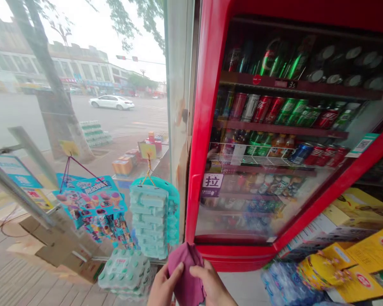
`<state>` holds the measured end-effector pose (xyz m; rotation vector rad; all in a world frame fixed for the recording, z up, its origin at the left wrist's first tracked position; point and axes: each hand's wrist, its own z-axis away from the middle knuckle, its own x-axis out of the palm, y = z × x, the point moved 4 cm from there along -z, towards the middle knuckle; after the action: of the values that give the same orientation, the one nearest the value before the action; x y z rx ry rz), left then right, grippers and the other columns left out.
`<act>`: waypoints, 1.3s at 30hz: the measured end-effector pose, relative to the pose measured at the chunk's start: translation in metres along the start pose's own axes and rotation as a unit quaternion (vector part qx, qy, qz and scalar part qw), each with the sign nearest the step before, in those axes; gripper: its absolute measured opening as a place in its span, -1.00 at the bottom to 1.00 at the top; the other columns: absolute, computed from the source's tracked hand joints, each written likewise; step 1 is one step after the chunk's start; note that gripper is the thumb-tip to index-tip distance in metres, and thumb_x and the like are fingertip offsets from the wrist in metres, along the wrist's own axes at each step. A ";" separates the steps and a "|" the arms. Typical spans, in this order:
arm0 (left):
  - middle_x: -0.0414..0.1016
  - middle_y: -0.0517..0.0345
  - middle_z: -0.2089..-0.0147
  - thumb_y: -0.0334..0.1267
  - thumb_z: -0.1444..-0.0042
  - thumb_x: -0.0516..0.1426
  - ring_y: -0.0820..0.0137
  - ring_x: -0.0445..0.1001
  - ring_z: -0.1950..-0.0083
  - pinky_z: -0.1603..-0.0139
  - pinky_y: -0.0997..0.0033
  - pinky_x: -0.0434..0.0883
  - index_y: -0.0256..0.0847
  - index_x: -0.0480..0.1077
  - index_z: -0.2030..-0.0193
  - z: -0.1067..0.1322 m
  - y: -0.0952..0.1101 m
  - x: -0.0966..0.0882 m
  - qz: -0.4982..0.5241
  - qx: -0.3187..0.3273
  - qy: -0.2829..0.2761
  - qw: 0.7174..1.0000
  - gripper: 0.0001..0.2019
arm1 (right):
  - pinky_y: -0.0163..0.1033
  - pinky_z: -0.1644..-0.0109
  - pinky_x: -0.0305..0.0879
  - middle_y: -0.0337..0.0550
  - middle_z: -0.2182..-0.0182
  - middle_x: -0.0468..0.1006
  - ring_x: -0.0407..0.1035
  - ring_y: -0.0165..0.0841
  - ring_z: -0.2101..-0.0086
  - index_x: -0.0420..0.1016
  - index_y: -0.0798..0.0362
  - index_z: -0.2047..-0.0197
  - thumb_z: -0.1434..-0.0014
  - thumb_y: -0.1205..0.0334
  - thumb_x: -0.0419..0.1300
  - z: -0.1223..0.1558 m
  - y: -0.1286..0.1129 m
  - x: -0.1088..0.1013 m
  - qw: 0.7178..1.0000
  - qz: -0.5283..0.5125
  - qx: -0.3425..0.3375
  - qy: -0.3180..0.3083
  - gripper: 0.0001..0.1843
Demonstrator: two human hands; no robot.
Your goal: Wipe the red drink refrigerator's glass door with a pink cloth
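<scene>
A folded plum-coloured cloth (185, 272) is held low in front of me, near the bottom of the view. My left hand (166, 282) grips its left side, thumb lying on top. On the right side, my right hand (209, 280) pinches the same cloth, with its thumb also pressed on the upper face. The fingers underneath are hidden by the cloth. Beyond the hands stands a red drinks fridge (204, 140) with a closed glass door; cans and bottles fill its shelves. Neither hand touches the fridge.
A glass window (140, 106) faces the street on the left. Against it hang a blue card of small packets (89, 199) and a turquoise pack (150, 221). Shrink-wrapped bottles (124, 272) stand on the floor below. Yellow boxes (370, 255) and blue-wrapped bottles (284, 282) crowd the right.
</scene>
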<state>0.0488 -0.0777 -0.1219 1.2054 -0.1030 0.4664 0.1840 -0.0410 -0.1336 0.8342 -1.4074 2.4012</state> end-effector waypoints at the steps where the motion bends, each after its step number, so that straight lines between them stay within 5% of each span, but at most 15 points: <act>1: 0.75 -0.13 0.04 0.33 0.15 0.50 -0.08 0.68 -0.10 -0.26 0.01 0.56 -0.28 0.69 0.03 -0.002 0.003 -0.005 -0.012 0.007 -0.006 1.000 -0.26 | 0.05 -0.17 0.50 -0.01 0.19 0.79 0.67 0.03 0.03 0.71 0.11 -0.01 0.11 0.18 0.54 -0.003 0.000 0.005 1.000 0.004 -0.005 -0.018 -0.44; 8: 0.73 -0.10 -0.09 0.32 0.02 0.44 -0.01 0.64 -0.19 -0.38 0.07 0.48 -0.22 0.68 -0.08 -0.020 0.019 -0.026 -0.061 0.035 -0.050 0.996 -0.29 | -0.01 -0.15 0.46 -0.11 0.20 0.77 0.63 -0.07 0.07 0.72 0.08 -0.01 0.05 0.17 0.55 -0.018 -0.007 0.030 0.996 0.074 -0.034 -0.023 -0.49; 11: 0.72 -0.07 -0.09 0.40 0.02 0.39 0.08 0.65 -0.09 -0.23 0.16 0.54 -0.20 0.64 -0.10 -0.033 0.011 -0.038 -0.082 0.033 -0.038 0.995 -0.24 | -0.15 0.00 0.44 -0.18 0.25 0.75 0.58 -0.17 0.18 0.72 0.06 0.09 0.04 0.21 0.46 -0.029 -0.016 0.030 0.993 0.110 -0.049 0.014 -0.61; 14: 0.71 -0.02 0.02 0.51 0.11 0.36 0.16 0.63 0.05 0.00 0.26 0.54 -0.18 0.62 -0.05 -0.044 0.000 -0.059 -0.134 0.008 -0.002 0.991 -0.17 | -0.20 0.10 0.43 -0.18 0.28 0.74 0.55 -0.18 0.21 0.71 0.06 0.15 0.07 0.14 0.44 -0.045 -0.035 0.022 0.985 0.115 -0.085 0.093 -0.63; 20: 0.69 0.03 0.13 0.58 0.27 0.35 0.22 0.60 0.14 0.12 0.32 0.47 -0.18 0.61 0.07 -0.050 -0.006 -0.095 -0.167 -0.017 0.020 0.986 -0.13 | -0.15 0.12 0.51 -0.09 0.20 0.77 0.62 -0.10 0.15 0.66 0.02 0.05 -0.05 -0.25 0.40 -0.082 -0.093 0.016 0.957 0.122 -0.174 0.196 -0.42; 24: 0.69 0.03 0.15 0.62 0.35 0.34 0.19 0.60 0.15 0.13 0.30 0.48 -0.16 0.62 0.09 -0.046 -0.012 -0.112 -0.180 -0.028 0.039 0.982 -0.09 | -0.14 0.03 0.52 -0.06 0.05 0.78 0.62 -0.07 0.03 0.65 0.01 -0.05 -0.09 -0.34 0.38 -0.107 -0.133 0.025 0.920 0.189 -0.246 0.239 -0.34; 28: 0.69 0.03 0.16 0.62 0.20 0.29 0.18 0.60 0.15 0.14 0.28 0.47 -0.14 0.61 0.10 -0.039 -0.014 -0.126 -0.199 -0.011 0.061 0.978 -0.15 | -0.13 -0.01 0.47 -0.05 0.06 0.78 0.62 -0.04 0.03 0.68 0.00 0.02 -0.08 -0.24 0.39 -0.124 -0.162 0.040 0.867 0.299 -0.299 0.265 -0.44; 34: 0.67 0.01 0.16 0.62 0.25 0.30 0.15 0.59 0.14 0.10 0.23 0.50 -0.16 0.62 0.14 -0.033 -0.006 -0.141 -0.221 -0.029 0.042 0.974 -0.14 | -0.08 -0.01 0.39 0.09 0.12 0.77 0.60 0.04 0.05 0.66 0.00 0.16 -0.17 -0.25 0.30 -0.134 -0.181 0.052 0.784 0.442 -0.308 0.307 -0.53; 39: 0.63 0.06 0.24 0.55 0.17 0.32 0.22 0.54 0.21 0.15 0.26 0.47 -0.16 0.60 0.17 -0.028 -0.012 -0.150 -0.218 -0.021 0.067 0.973 -0.23 | -0.13 0.12 0.35 0.08 0.21 0.76 0.62 0.00 0.14 0.64 -0.02 0.27 -0.28 -0.26 0.21 -0.142 -0.187 0.054 0.750 0.513 -0.286 0.304 -0.53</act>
<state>-0.0866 -0.0996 -0.1907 1.1120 0.2635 0.1566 0.1772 0.1719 -0.0203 -1.0643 -2.3797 2.1074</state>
